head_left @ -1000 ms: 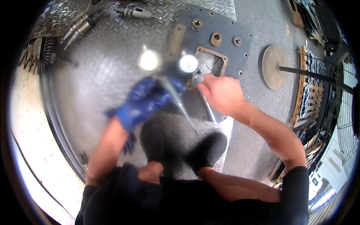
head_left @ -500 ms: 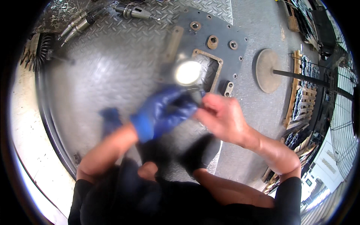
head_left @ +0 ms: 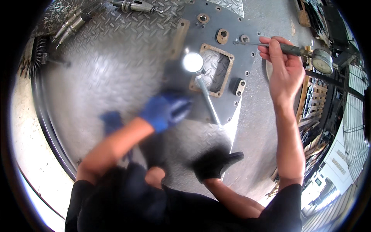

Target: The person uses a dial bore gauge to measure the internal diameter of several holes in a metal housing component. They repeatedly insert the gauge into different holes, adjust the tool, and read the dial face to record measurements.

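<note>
My bare right hand (head_left: 284,63) is raised at the right over the plate's edge, its fingers closed round a dial bore gauge (head_left: 291,50). The gauge's round dial points right, and its thin stem reaches left over the grey metal plate (head_left: 181,75). My left hand (head_left: 166,110), in a blue glove, hovers at the plate's lower left; its fingers are smeared by motion. A second gauge-like tool (head_left: 208,96) lies slantwise by the plate's rectangular opening. Its round head glares white, and its pale shaft runs toward me. Bosses and holes dot the plate.
Steel tool holders (head_left: 73,25) lie at the far left on the tread-plate surface (head_left: 85,85). A blue cloth-like thing (head_left: 112,121) is near my left forearm. My black shoe (head_left: 214,164) is below the plate. Wooden pallets (head_left: 317,96) stand at the right.
My hands were together over the plate's lower part and have parted. My right hand has moved up and right and now holds the bore gauge. My left hand has shifted slightly left.
</note>
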Motion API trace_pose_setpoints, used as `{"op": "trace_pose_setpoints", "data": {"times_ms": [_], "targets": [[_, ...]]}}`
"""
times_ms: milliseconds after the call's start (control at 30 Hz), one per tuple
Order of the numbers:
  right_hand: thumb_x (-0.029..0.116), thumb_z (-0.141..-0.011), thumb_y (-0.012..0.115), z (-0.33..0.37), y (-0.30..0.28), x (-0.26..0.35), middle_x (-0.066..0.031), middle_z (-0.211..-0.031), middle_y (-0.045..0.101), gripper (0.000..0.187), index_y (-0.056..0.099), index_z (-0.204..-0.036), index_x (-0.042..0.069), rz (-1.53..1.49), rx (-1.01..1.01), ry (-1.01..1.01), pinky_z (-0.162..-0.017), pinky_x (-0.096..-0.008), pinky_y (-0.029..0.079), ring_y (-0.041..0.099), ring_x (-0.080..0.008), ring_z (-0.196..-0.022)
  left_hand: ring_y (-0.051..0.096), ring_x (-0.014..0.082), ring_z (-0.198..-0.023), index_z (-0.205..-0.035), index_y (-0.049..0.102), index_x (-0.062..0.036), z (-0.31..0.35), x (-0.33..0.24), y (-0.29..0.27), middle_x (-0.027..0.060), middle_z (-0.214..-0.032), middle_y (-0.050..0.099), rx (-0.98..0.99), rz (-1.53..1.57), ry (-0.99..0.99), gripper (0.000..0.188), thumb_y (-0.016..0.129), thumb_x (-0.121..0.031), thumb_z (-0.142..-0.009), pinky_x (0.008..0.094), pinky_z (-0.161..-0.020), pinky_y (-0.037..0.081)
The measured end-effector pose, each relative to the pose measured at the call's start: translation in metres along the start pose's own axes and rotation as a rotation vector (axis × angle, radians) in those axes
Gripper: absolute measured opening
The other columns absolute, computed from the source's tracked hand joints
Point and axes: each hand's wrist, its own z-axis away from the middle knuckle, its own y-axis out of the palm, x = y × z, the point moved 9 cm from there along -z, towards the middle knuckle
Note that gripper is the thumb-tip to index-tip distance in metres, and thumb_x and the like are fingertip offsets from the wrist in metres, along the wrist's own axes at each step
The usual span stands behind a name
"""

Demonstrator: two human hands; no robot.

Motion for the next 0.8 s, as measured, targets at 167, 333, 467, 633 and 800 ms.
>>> {"op": "trace_pose_setpoints", "data": {"times_ms": [167, 333, 467, 633, 800], "targets": [[0.018, -0.105, 0.070, -0.002, 0.027, -0.029, -0.0090, -0.102, 0.078, 0.024, 0.068, -0.111, -0.005, 0.022, -0.115, -0.056, -0.080, -0.0246, 0.058, 0.072, -0.0104, -0.089, 0.073, 0.0362, -0.081, -0.116, 0.076, -0.0159, -0.012, -0.005, 0.000, 0.0133, -0.095, 0.077, -0.074, -0.051, 0.000, 0.025, 0.074, -0.019, -0.092, 0.0461, -0.070, 0.059], [0.018, -0.101, 0.075, -0.007, 0.034, -0.045, -0.0027, -0.087, 0.071, 0.021, 0.072, -0.108, -0.002, 0.147, -0.144, -0.118, -0.074, -0.0237, 0.054, 0.063, -0.0065, -0.078, 0.073, 0.0354, -0.078, -0.118, 0.076, -0.0156, -0.013, -0.008, -0.001, 0.0124, -0.094, 0.076, -0.102, -0.088, 0.088, 0.027, 0.074, -0.020, -0.091, 0.0459, -0.068, 0.059], [0.018, -0.101, 0.075, -0.003, 0.040, -0.050, -0.0019, -0.087, 0.071, 0.021, 0.071, -0.108, -0.001, 0.217, -0.130, -0.097, -0.073, -0.0229, 0.053, 0.062, -0.0055, -0.077, 0.072, 0.0352, -0.075, -0.119, 0.076, -0.0162, -0.010, -0.010, -0.004, 0.0118, -0.091, 0.076, -0.122, -0.096, 0.099, 0.028, 0.074, -0.021, -0.091, 0.0460, -0.066, 0.058], [0.014, -0.100, 0.076, 0.000, 0.045, -0.062, -0.0018, -0.086, 0.070, 0.018, 0.071, -0.108, -0.001, 0.150, -0.125, -0.071, -0.073, -0.0232, 0.053, 0.061, -0.0057, -0.077, 0.071, 0.0345, -0.074, -0.119, 0.076, -0.0168, -0.004, -0.002, 0.006, 0.0112, -0.091, 0.076, -0.117, -0.090, 0.084, 0.028, 0.074, -0.022, -0.091, 0.0462, -0.065, 0.058], [0.010, -0.098, 0.077, 0.008, 0.052, -0.065, -0.0021, -0.087, 0.068, 0.015, 0.071, -0.107, -0.001, 0.069, -0.119, -0.074, -0.072, -0.0228, 0.050, 0.058, -0.0066, -0.077, 0.072, 0.0339, -0.074, -0.118, 0.076, -0.0161, -0.005, -0.003, 0.004, 0.0109, -0.090, 0.075, -0.138, -0.111, 0.112, 0.028, 0.074, -0.023, -0.091, 0.0460, -0.065, 0.058]]}}
